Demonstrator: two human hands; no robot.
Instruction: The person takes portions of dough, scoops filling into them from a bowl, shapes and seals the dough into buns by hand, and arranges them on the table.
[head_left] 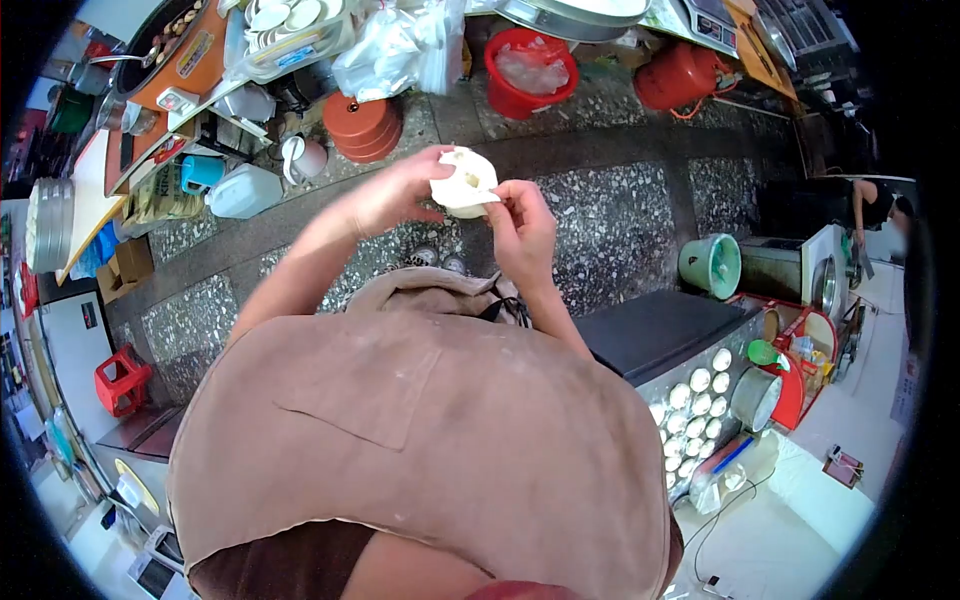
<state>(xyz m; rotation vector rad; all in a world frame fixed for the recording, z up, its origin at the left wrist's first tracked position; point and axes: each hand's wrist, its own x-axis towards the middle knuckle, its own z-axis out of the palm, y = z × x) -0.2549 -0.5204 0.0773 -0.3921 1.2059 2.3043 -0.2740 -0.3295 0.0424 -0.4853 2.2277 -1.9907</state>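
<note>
Above the floor, in front of my apron, a flattened piece of pale dough (468, 172) with a dimpled, uneven middle is held between both hands. My left hand (395, 192) grips its left edge, thumb on top and the other fingers below. At its lower right edge, my right hand (522, 228) pinches a small flap between thumb and fingertips. Several round dough pieces (698, 402) lie in rows on the work surface to my right.
Ahead on the floor are a red basin (530, 75), a stack of orange-brown round lids (362, 128) and a red gas cylinder (680, 75). A green bucket (712, 265) stands to the right. Farther right, another person's arm (859, 205) shows. A red stool (122, 382) is at left.
</note>
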